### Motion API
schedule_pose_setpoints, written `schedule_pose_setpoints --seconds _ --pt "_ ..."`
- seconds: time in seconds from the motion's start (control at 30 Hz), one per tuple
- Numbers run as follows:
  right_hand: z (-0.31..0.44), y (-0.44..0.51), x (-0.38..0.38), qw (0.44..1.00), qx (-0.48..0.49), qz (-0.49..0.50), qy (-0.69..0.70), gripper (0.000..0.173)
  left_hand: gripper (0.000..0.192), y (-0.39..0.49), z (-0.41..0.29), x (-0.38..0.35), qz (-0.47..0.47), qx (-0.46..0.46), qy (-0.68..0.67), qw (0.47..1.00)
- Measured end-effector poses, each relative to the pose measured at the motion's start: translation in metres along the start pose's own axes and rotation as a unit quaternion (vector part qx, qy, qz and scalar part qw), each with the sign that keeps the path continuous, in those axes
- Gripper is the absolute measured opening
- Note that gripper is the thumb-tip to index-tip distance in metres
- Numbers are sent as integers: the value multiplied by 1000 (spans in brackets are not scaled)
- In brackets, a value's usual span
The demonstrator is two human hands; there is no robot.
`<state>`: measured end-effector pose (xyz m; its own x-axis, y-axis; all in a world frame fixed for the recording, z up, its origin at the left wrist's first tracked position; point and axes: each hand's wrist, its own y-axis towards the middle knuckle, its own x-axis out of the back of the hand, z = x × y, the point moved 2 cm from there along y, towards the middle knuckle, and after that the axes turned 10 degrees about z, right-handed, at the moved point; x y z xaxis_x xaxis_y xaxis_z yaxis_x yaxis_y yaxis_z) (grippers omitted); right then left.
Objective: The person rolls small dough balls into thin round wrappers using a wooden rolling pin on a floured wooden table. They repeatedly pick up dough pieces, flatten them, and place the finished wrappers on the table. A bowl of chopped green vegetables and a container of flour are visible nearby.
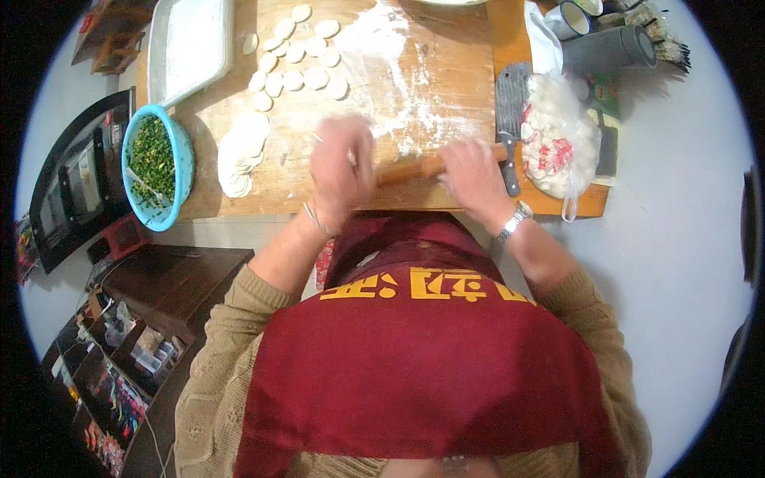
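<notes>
My right hand point(475, 179) grips a wooden rolling pin point(412, 169) near its right end, low over the floured board point(382, 200). Close to the pin's left end is my left hand point(342, 158), blurred, its fingers curled; whether it holds anything is unclear. Small flattened dough pieces point(294, 80) lie scattered on the board beyond my left hand. To its left, thin round dough wrappers point(242, 152) overlap in a loose pile. Loose white flour point(382, 36) covers part of the board's far middle.
A blue bowl point(186, 161) of chopped green filling with a spoon stands at the left edge, below a white tray point(194, 48). On the right are a knife point(508, 161), a plastic bag of dough point(556, 143), a dark flask point(609, 51) and an enamel mug point(566, 21).
</notes>
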<state>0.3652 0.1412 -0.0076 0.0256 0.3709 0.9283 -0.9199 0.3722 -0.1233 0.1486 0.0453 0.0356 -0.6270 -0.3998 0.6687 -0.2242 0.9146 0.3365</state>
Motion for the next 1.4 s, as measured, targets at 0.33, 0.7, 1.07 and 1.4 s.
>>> schedule_pose_setpoints --seconds 0.33,0.7,1.07,1.4 --pt "-42 7 66 932 -286 -192 114 35 80 -31 -65 -157 367 -110 -48 923" --pt "-43 -12 60 907 -325 -217 155 37 89 -2 18 -96 350 -10 100 931" --pt "-23 11 47 936 -277 -164 141 36 79 6 49 -64 449 -211 17 868" --pt "-7 -2 26 964 -236 -63 100 38 64 -23 93 8 543 -224 63 807"
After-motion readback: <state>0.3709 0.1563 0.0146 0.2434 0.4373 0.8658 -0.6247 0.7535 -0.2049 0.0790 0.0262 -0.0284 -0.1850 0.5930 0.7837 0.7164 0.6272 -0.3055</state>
